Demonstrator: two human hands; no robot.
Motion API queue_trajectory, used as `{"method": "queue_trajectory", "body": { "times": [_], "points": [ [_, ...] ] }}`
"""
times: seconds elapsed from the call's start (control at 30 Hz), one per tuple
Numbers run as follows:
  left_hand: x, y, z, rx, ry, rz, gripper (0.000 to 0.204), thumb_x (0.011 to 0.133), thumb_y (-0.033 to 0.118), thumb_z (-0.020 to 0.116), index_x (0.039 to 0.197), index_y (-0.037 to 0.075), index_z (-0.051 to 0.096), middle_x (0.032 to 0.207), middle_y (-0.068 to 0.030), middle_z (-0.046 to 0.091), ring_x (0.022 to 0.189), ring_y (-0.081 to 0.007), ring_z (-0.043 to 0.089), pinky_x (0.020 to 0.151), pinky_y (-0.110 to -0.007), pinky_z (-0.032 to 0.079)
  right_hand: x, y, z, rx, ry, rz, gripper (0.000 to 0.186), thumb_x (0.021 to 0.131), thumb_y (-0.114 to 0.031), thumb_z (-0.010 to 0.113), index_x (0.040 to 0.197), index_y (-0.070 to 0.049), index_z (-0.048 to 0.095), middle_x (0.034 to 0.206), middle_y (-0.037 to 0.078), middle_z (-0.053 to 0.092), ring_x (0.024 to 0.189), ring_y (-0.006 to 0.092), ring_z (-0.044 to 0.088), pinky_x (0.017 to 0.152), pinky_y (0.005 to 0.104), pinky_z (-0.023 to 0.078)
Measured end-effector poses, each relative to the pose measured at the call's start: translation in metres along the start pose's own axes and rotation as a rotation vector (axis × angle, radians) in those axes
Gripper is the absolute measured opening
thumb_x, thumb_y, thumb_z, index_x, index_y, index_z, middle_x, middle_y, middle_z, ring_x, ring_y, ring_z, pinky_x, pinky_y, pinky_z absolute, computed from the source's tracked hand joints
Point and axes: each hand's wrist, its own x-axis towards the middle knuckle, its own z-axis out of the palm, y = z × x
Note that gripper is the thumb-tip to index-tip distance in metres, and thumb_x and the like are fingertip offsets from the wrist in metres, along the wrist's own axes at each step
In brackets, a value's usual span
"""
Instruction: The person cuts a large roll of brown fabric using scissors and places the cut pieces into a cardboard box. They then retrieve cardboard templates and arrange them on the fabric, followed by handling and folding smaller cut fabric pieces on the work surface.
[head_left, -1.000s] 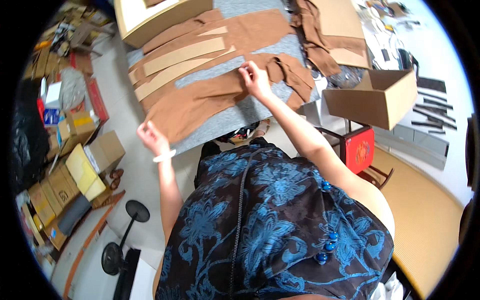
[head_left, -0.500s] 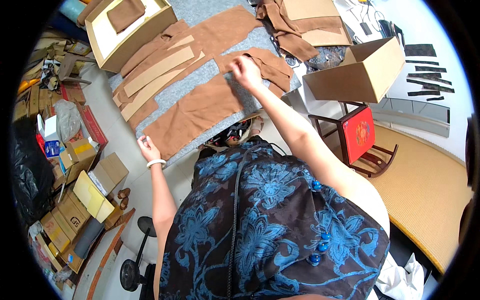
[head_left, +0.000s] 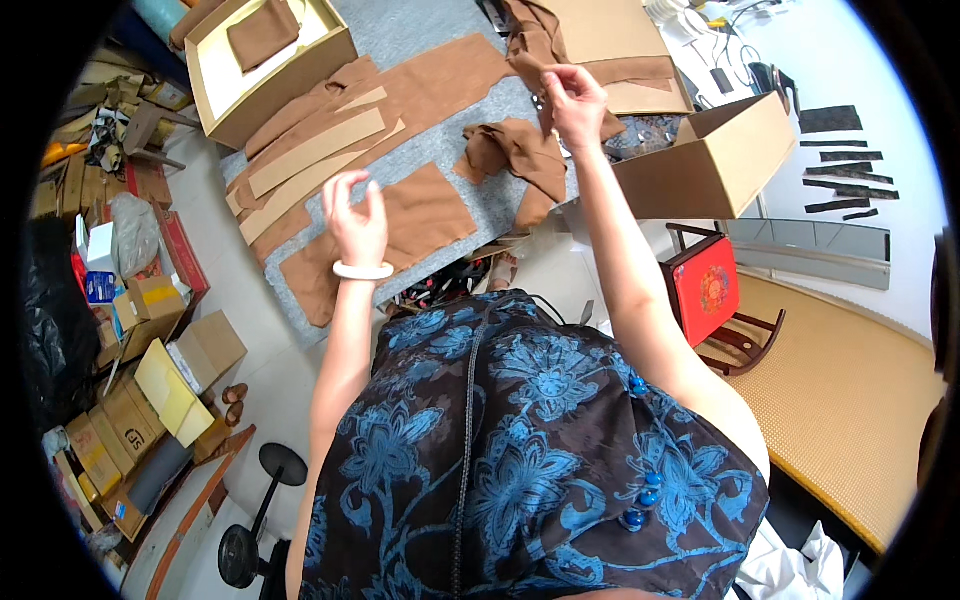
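My left hand, with a white bangle at the wrist, hovers over a flat brown cloth piece; its fingers are loosely curled and apart, with nothing visible in them. At the right side of the table my right hand is closed in a pinch on the edge of a brown cloth that lies bunched beside the cardboard. A crumpled brown cloth piece rests just left of my right wrist. Farther left, tan card strips lie on a longer brown cloth piece.
A grey felt cover spreads over the table. At its far left stands an open box with folded brown cloth inside. An open cardboard box sits at the right edge, near a red-seated chair. Stacked cartons line the left floor.
My right hand has moved up and right from the crumpled cloth to the bunched cloth. My left hand has left the flat piece's near corner and risen up and right over it.
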Motion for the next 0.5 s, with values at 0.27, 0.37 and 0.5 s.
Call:
{"method": "queue_trajectory", "body": {
  "times": [0.27, 0.37, 0.5],
  "points": [
    [0.074, 0.123, 0.033, -1.0, -0.255, -0.195, 0.011, 0.089, 0.011, 0.068, 0.095, 0.003, 0.063, 0.094, -0.0018, 0.063, 0.086, -0.0087, 0.06, 0.079, -0.024, 0.049, 0.002, -0.153, 0.01, -0.008, -0.322, -0.191, 0.007, 0.089, -0.007, 0.066, 0.093, -0.002, 0.065, 0.077, 0.0, 0.067, 0.071, 0.0049, 0.061, 0.064, 0.0213, 0.051],
    [0.079, 0.117, 0.004, -1.012, -0.541, -0.315, 0.014, 0.091, 0.014, 0.067, 0.1, 0.005, 0.063, 0.095, 0.001, 0.064, 0.085, -0.0064, 0.059, 0.078, -0.021, 0.047, -0.018, -0.165, 0.042, -0.109, -0.294, -0.368, 0.011, 0.085, -0.008, 0.069, 0.094, -0.002, 0.065, 0.078, 0.004, 0.069, 0.07, 0.0089, 0.064, 0.065, 0.0238, 0.053],
    [0.066, 0.104, -0.021, -1.206, -0.562, -0.448, 0.009, 0.09, 0.012, 0.067, 0.097, 0.008, 0.062, 0.089, 0.0028, 0.065, 0.08, -0.0042, 0.059, 0.076, -0.02, 0.047, -0.048, -0.147, 0.055, -0.303, -0.277, -0.564, 0.013, 0.077, -0.004, 0.072, 0.088, -0.004, 0.064, 0.077, 0.006, 0.067, 0.07, 0.0162, 0.066, 0.063, 0.0271, 0.053]
  ]
}}
